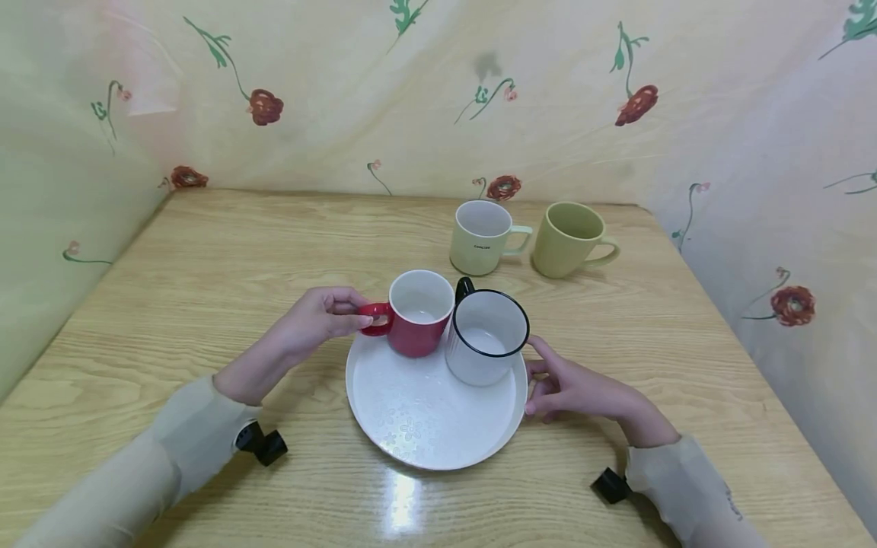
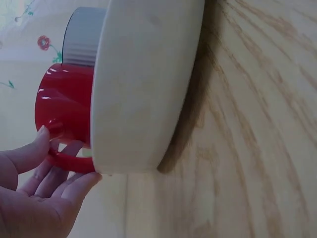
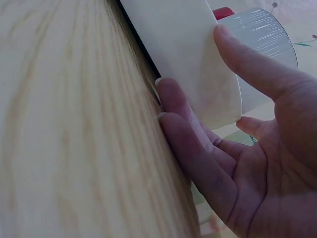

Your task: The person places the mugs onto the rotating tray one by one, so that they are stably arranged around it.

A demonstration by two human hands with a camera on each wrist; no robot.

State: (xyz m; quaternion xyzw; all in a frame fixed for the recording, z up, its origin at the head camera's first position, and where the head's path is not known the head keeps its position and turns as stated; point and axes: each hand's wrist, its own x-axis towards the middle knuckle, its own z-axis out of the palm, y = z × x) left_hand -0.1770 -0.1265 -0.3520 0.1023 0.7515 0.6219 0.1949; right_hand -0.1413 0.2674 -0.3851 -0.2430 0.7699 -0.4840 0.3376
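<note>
A red mug (image 1: pixel 416 331) with a white inside stands on a round white tray (image 1: pixel 432 430), toward its far left. Beside it on the tray is a white mug (image 1: pixel 479 365) with a black rim and black handle. My left hand (image 1: pixel 327 313) pinches the red mug's handle between thumb and fingers, seen close up in the left wrist view. At the tray's right side, my right hand (image 1: pixel 565 387) grips the wall. In the right wrist view its thumb meets the upper rim, and two fingertips (image 3: pixel 173 94) lie along the bottom edge.
Behind the tray stand a pale green mug (image 1: pixel 476 247) with small dark lettering and an olive-green mug (image 1: pixel 562 247), handles to the right. Everything rests on a wood-grain table (image 1: pixel 171 304). A flower-patterned cloth (image 1: pixel 329 99) hangs along the table's back and sides.
</note>
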